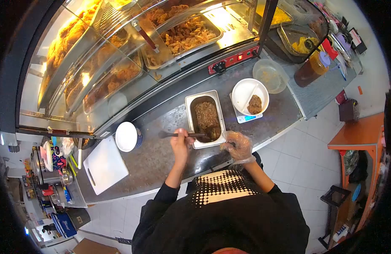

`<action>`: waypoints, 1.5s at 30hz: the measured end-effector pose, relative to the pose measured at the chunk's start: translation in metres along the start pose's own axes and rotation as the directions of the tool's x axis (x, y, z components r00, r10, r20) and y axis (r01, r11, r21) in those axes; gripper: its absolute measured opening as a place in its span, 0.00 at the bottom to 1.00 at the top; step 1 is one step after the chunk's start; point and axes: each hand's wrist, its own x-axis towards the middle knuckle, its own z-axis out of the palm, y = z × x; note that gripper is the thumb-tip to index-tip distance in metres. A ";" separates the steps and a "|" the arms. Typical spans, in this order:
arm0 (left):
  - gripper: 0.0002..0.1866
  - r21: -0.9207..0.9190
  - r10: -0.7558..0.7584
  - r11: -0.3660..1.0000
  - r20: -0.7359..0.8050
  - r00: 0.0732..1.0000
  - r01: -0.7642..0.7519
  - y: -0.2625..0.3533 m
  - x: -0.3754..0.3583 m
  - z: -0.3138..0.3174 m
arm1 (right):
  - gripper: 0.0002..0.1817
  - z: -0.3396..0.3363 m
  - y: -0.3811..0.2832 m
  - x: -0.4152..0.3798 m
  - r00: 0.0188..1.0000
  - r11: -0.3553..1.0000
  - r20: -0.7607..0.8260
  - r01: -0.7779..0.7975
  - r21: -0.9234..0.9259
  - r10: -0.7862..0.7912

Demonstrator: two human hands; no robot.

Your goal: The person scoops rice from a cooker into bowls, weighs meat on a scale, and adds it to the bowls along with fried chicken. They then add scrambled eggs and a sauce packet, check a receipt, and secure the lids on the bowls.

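Observation:
My bare left hand (180,145) is closed around the dark handle of a spoon (197,135). The spoon's far end dips into brown minced filling (206,115) in a deep rectangular metal pan (190,103). A clear plastic glove covers my right hand (238,148), whose fingers are curled at the pan's near right corner and seem to grip its rim. Beyond that hand, a round white bowl (242,88) with a divider stands on a small scale (245,119). A clump of the brown filling lies in one of its compartments.
A heated glass display (170,72) with trays of fried food runs along the back. On the left are a white cutting board (105,165) and a white-lidded tub (126,136). A clear plastic bowl (271,76) and a sauce bottle (309,70) stand on the right.

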 end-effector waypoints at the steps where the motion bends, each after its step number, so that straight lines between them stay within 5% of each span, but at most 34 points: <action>1: 0.14 -0.051 -0.004 0.999 -0.058 0.998 0.001 -0.002 -0.001 -0.004 | 0.19 -0.001 -0.002 0.000 1.000 1.000 0.000 -0.007 0.012 0.007; 5: 0.13 -0.165 0.067 0.981 -0.211 0.975 -0.103 0.002 -0.012 -0.005 | 0.18 -0.005 -0.013 0.005 0.998 0.999 0.039 -0.051 -0.007 0.051; 8: 0.14 -0.082 0.210 0.971 -0.145 0.967 -0.223 0.000 -0.025 0.002 | 0.18 -0.002 -0.010 0.008 0.997 0.996 -0.012 0.072 -0.060 -0.073; 10: 0.13 0.027 0.360 0.933 -0.065 0.931 -0.359 -0.009 -0.032 0.000 | 0.19 -0.002 -0.010 0.005 1.000 1.000 -0.006 0.017 -0.005 -0.017; 14: 0.13 0.037 0.374 0.927 -0.131 0.918 -0.373 -0.010 -0.038 0.010 | 0.20 -0.004 -0.011 0.004 0.999 0.998 0.023 -0.032 -0.048 0.033; 17: 0.13 -0.048 0.228 0.967 -0.256 0.939 -0.248 -0.006 -0.036 0.015 | 0.21 -0.005 -0.015 0.008 0.998 0.998 0.033 -0.053 -0.022 0.054; 23: 0.15 0.361 0.334 0.848 0.206 0.920 -0.388 -0.012 -0.044 0.028 | 0.21 -0.002 -0.008 0.004 0.998 0.998 0.023 -0.060 0.031 0.059; 24: 0.15 0.221 0.391 0.889 0.086 0.916 -0.400 -0.022 -0.043 0.027 | 0.21 -0.002 -0.007 0.004 0.998 0.998 0.030 -0.055 0.030 0.054; 27: 0.12 -0.118 0.219 0.960 -0.244 0.945 -0.253 -0.005 -0.037 0.017 | 0.22 -0.004 -0.006 0.006 0.998 0.999 0.043 -0.043 0.011 0.043; 32: 0.14 -0.204 0.153 0.941 -0.452 0.879 -0.269 0.003 -0.028 0.001 | 0.21 -0.006 -0.010 0.006 0.992 0.995 0.087 -0.095 0.004 0.094; 43: 0.14 -0.229 0.305 0.842 -0.544 0.782 -0.488 0.058 -0.014 0.012 | 0.11 0.000 -0.010 0.032 0.994 0.992 -0.055 -0.096 -0.078 0.091; 45: 0.12 -0.203 0.385 0.845 -0.411 0.827 -0.494 0.058 -0.017 0.011 | 0.09 0.003 -0.009 0.034 0.990 0.989 -0.068 -0.130 -0.073 0.125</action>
